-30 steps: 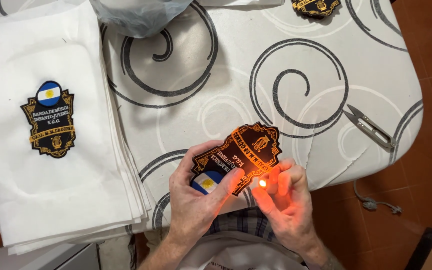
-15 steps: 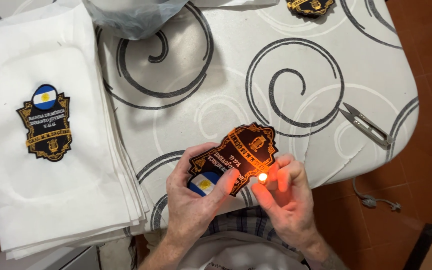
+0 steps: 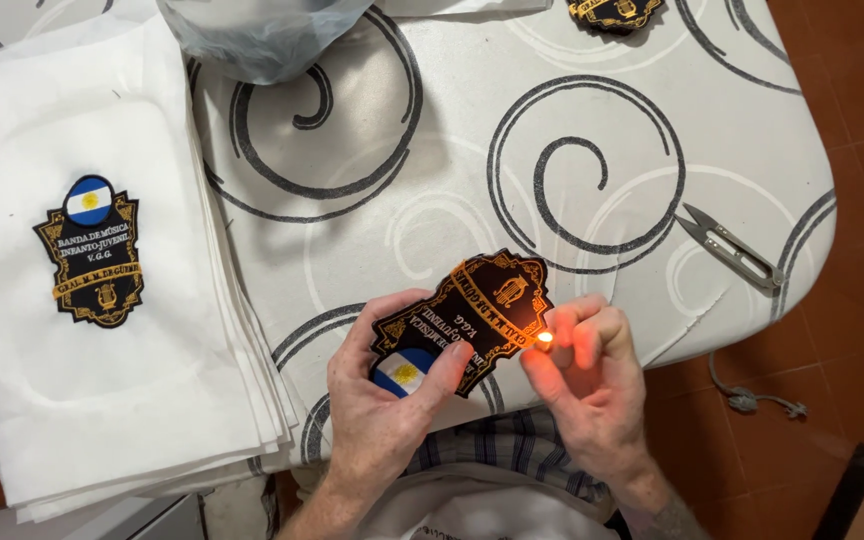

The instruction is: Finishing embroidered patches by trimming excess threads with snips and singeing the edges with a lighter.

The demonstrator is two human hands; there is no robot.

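My left hand (image 3: pixel 384 412) grips a black embroidered patch (image 3: pixel 472 318) with gold trim and a blue-and-white round emblem, thumb over the emblem end. My right hand (image 3: pixel 592 385) is closed around a small lighter that is mostly hidden by the fingers; its flame (image 3: pixel 544 339) burns right at the patch's right edge and casts an orange glow on the patch and my fingers. Both hands hover over the near edge of the table (image 3: pixel 592 130), which has a white cover with dark swirls.
A stack of white fabric sheets (image 3: pixel 152 380) lies at the left, the top one bearing an identical patch (image 3: pixel 90 252). Small thread snips (image 3: pixel 730 247) lie at the right edge. A clear plastic bag (image 3: pixel 262 35) and another patch (image 3: pixel 614 12) sit at the far side.
The flame stays at the patch's right edge. My hands and the patch have barely shifted; the view has moved slightly.
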